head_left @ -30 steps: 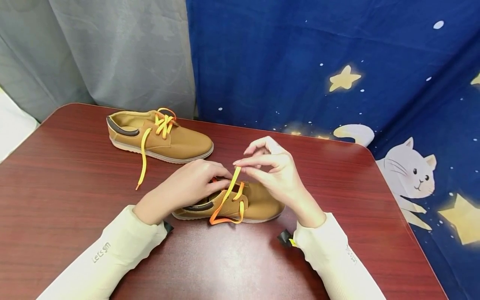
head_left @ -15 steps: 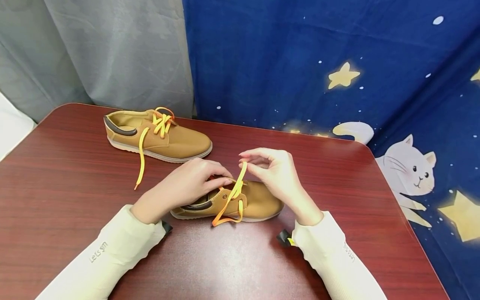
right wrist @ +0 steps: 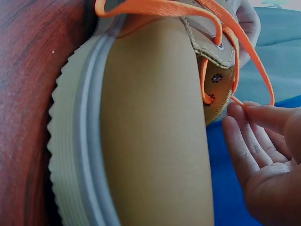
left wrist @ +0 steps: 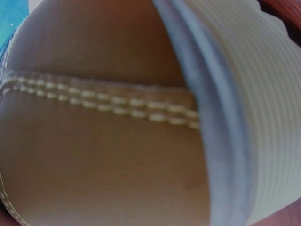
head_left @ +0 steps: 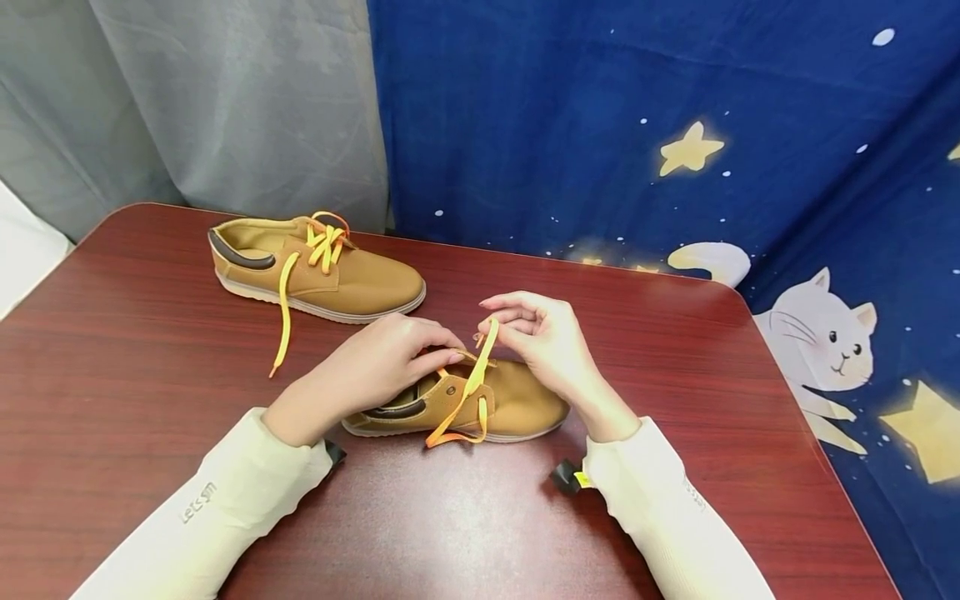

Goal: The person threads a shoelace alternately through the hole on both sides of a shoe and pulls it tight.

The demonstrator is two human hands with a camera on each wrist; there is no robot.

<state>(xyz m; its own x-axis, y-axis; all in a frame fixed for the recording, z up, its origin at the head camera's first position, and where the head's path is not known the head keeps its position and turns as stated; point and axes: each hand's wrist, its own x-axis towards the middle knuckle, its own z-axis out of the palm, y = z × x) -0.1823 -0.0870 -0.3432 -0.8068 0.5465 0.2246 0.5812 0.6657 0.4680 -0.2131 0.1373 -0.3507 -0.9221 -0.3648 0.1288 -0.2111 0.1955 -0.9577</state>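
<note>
A tan lace-up shoe (head_left: 525, 400) lies on the table, toe to the right. My left hand (head_left: 382, 354) grips its upper by the opening, thumb on the near side and fingertips at the eyelet flap. Between thumb and fingertips my right hand (head_left: 551, 346) pinches the shoelace (head_left: 480, 377) near its end, above the eyelets. The lace looks yellow to orange and loops down the shoe's near side. In the right wrist view, the lace (right wrist: 256, 68) bends down into the right fingertips beside the flap. Stitched tan leather (left wrist: 103, 150) fills most of the left wrist view.
A second tan shoe (head_left: 375, 283) stands farther back on the left, its yellow lace (head_left: 285, 317) hanging onto the table. The dark red wooden table (head_left: 712, 392) ends at a grey curtain (head_left: 270, 108) and a blue starry curtain (head_left: 525, 125).
My right hand has come down and slightly right with the lace, whose end now bends downward at the fingertips. The left hand stays at the shoe's opening.
</note>
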